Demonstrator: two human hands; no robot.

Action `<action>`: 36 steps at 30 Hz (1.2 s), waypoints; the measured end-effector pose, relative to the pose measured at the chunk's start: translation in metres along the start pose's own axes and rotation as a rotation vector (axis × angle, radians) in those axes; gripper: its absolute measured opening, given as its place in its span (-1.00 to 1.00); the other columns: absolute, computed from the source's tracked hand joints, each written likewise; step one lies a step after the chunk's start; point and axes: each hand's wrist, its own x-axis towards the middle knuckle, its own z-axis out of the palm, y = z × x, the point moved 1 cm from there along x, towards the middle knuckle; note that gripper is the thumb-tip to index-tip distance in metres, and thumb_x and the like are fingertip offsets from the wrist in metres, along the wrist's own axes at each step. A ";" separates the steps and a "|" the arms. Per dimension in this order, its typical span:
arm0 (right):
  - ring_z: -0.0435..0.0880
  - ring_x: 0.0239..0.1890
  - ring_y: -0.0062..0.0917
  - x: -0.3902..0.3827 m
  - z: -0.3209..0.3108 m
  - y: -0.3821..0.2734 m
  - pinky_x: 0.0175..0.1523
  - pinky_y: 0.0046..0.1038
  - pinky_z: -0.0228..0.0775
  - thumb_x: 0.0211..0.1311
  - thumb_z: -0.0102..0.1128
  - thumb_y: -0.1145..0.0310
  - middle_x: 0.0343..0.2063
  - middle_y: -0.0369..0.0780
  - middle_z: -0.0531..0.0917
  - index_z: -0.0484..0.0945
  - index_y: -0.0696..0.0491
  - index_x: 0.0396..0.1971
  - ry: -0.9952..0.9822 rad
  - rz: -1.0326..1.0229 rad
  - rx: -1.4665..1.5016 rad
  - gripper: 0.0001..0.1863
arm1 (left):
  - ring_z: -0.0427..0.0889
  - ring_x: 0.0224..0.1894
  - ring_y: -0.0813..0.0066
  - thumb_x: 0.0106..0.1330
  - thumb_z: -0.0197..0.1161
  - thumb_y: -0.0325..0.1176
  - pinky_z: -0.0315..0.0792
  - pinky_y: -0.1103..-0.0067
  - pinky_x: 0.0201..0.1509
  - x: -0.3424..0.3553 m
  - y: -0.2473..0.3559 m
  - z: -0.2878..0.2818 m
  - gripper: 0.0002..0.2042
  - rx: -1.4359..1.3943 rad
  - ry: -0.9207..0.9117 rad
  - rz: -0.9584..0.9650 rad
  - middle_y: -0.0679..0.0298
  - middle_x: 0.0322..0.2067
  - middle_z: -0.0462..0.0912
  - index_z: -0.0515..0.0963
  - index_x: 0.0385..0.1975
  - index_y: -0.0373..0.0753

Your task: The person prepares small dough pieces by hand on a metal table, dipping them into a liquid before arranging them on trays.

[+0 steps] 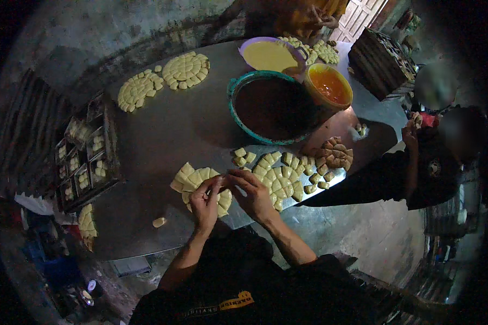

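My left hand (203, 205) and my right hand (253, 196) meet over the near side of the metal table, fingertips pinched together. A small dark bit shows between them, too hidden to name. Beneath my hands lies a cluster of cut pale yellow dough pieces (201, 176), partly covered by my fingers. Close by my right hand is another group of pale dough pieces (279, 181), with brownish dough pieces (336, 155) beyond it. One lone dough piece (159, 222) sits to the left of my left hand.
Beyond my hands stands a teal basin (232, 103) of dark brown filling, beside a purple-rimmed basin (242, 47) and a yellow bowl (311, 86) with orange contents. Two dough rounds (185, 70) lie far left. A compartmented tray (87, 154) borders the left edge; a person (412, 162) is at right.
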 end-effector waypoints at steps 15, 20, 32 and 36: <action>0.60 -0.28 -0.68 -0.001 -0.052 -0.023 -0.14 -0.56 0.45 0.29 0.26 0.42 -0.35 -0.30 0.70 0.66 0.20 -0.22 -0.527 0.499 1.294 -0.83 | 0.37 0.32 0.07 0.29 0.13 0.23 0.19 0.19 0.38 0.001 0.027 0.054 -0.37 -0.055 -0.312 0.975 0.10 0.26 0.40 0.44 0.16 -0.14; 0.57 -0.35 -0.67 0.029 -0.049 -0.009 -0.20 -0.47 0.44 0.34 0.24 0.29 -0.43 -0.33 0.68 0.66 0.18 -0.17 -0.776 0.349 1.169 -0.74 | 0.35 0.33 0.04 0.29 0.16 0.18 0.24 0.19 0.35 -0.008 0.037 0.055 -0.29 -0.136 -0.143 0.718 0.07 0.34 0.22 0.18 0.30 -0.13; 0.64 -0.05 -0.06 0.403 -0.102 0.235 0.09 -0.06 0.41 0.42 -0.22 -0.13 -0.11 0.01 0.67 0.65 0.05 -0.08 -0.395 0.206 -0.803 -0.40 | 0.41 0.27 0.08 0.42 0.08 -0.01 0.41 0.25 0.22 -0.045 0.025 -0.037 -0.25 -0.096 0.332 0.196 0.05 0.44 0.00 -0.12 0.47 -0.12; 0.57 0.08 -0.08 0.431 -0.078 0.315 0.18 -0.05 0.36 0.39 -0.22 -0.15 0.05 -0.04 0.60 0.59 0.01 0.02 -0.440 0.193 -0.929 -0.40 | 0.48 0.17 0.07 0.39 0.09 0.04 0.46 0.27 0.12 -0.097 -0.016 -0.072 -0.25 -0.198 0.506 0.118 0.05 0.40 0.13 -0.03 0.45 -0.14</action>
